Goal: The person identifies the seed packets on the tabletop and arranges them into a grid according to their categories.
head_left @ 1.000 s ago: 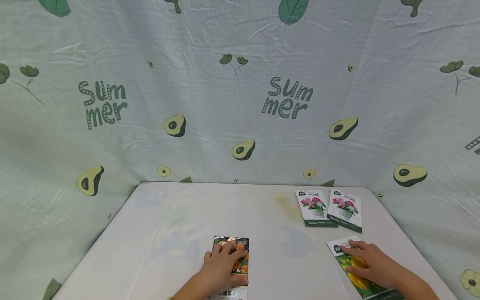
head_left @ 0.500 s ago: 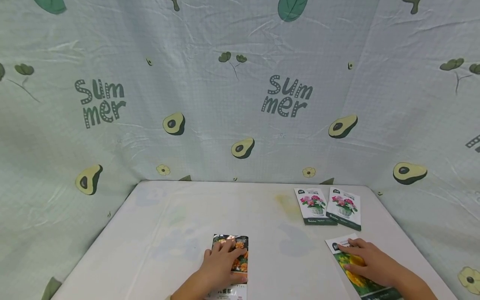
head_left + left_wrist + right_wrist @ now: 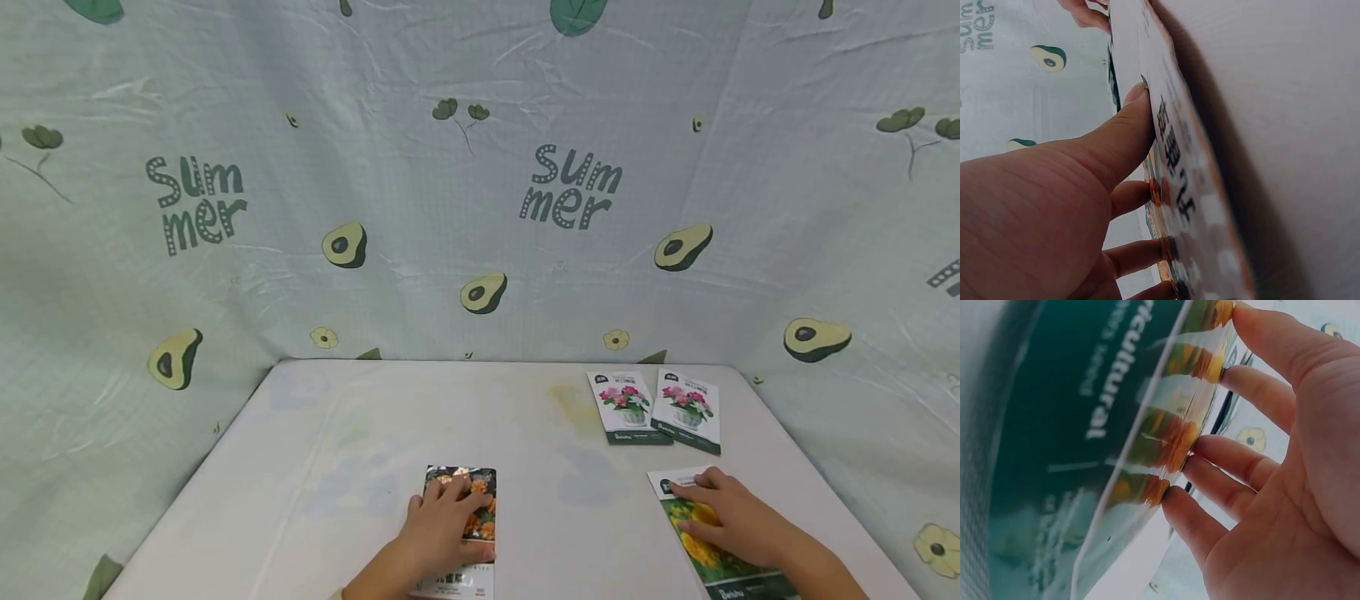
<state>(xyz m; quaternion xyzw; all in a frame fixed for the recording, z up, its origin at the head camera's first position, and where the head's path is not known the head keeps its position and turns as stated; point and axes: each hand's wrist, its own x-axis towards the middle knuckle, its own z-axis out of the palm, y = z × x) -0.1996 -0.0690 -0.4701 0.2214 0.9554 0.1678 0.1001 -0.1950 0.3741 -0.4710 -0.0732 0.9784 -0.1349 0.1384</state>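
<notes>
An orange-flowered seed packet point(image 3: 480, 527) lies on the near middle of the table. My left hand point(image 3: 442, 533) rests on it with fingers spread. In the left wrist view, the thumb point(image 3: 1125, 122) and fingertips touch the printed face of this packet point(image 3: 1185, 169). Further right is a yellow-flowered seed packet point(image 3: 705, 546) with a green lower band, lying at a slant. My right hand point(image 3: 742, 517) lies over it, covering part of its picture. The right wrist view shows the fingertips pressed on the glossy face of that packet point(image 3: 1085, 437), the fingers slightly bent.
Two matching seed packets with pink flowers, the left one point(image 3: 622, 408) and the right one point(image 3: 687, 410), lie at the back right, their edges overlapping in this view. The white table point(image 3: 360, 467) is backed by a hanging cloth point(image 3: 420, 192) printed with avocados.
The yellow-flowered packet has slid a little left at its near end under my right hand and stands straighter. My left hand and its packet stay nearly still. The head view has shifted slightly.
</notes>
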